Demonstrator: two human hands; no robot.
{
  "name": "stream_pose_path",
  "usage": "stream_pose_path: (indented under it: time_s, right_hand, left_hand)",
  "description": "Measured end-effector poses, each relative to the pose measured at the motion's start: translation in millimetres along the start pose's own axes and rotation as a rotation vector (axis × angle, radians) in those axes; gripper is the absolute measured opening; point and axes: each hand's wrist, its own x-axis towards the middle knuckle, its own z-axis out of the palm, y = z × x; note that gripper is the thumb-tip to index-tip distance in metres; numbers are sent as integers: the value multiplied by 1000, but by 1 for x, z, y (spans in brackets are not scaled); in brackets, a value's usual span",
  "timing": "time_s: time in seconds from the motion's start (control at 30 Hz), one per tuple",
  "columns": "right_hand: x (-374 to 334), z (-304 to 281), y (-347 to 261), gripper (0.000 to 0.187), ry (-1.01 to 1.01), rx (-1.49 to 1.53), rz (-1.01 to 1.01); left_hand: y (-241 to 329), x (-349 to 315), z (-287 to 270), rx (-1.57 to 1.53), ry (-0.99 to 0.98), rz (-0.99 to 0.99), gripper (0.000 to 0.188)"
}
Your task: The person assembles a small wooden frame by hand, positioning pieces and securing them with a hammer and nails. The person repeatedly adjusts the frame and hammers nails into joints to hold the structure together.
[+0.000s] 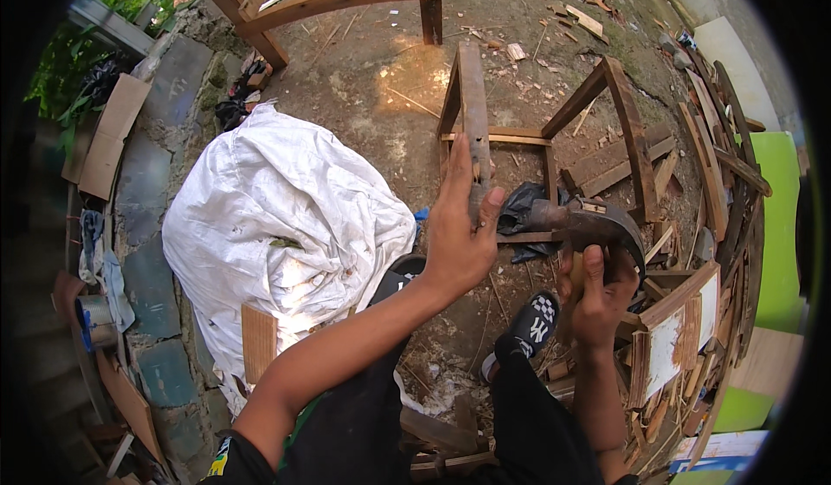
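Upright in front of me is a worn wooden bar (pixel 473 96), part of a wooden frame with legs and crosspieces. My left hand (pixel 463 234) is wrapped round its lower part, fingers on the left side and thumb on the right. Beside it, my right hand (pixel 603 303) is closed round the pale handle of a hammer-like tool (pixel 606 227). The tool's dark head has a blunt end toward the bar and a broad curved end to the right. Most of the handle is hidden by my fingers. Behind the head lies crumpled black plastic (pixel 522 204).
A large white sack (pixel 277 199) bulges at the left beside a block wall (pixel 164 290). Another wooden frame (pixel 346 2) stands at the far side. Scrap timber (pixel 718 165) and a broken wooden box (pixel 679 329) crowd the right. Wood chips litter the ground.
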Motion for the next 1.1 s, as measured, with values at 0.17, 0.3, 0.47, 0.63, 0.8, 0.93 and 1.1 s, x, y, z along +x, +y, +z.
stream_pose_path:
  time_s: [0.17, 0.3, 0.47, 0.63, 0.8, 0.93, 1.1]
  right_hand:
    - [0, -1, 0, 29, 26, 16, 29]
    - [0, -1, 0, 29, 26, 4, 29]
    - [0, -3, 1, 29, -14, -14, 18]
    - [1, 2, -1, 29, 5, -11, 30]
    - [0, 0, 2, 30, 1, -4, 40]
    - [1, 1, 1, 29, -14, 3, 33]
    - [-1, -1, 2, 27, -17, -24, 61]
  left_hand:
    - [-3, -1, 0, -45, 7, 17, 70]
    - [-3, 0, -2, -94, -2, 21, 70]
    - [-8, -3, 0, -91, 13, 26, 71]
    - [-8, -4, -2, -160, 15, 1, 71]
    - [1, -5, -5, -291, 13, -82, 69]
    - [2, -6, -4, -368, 28, -79, 63]
    - [-4, -5, 0, -311, -46, -99, 65]
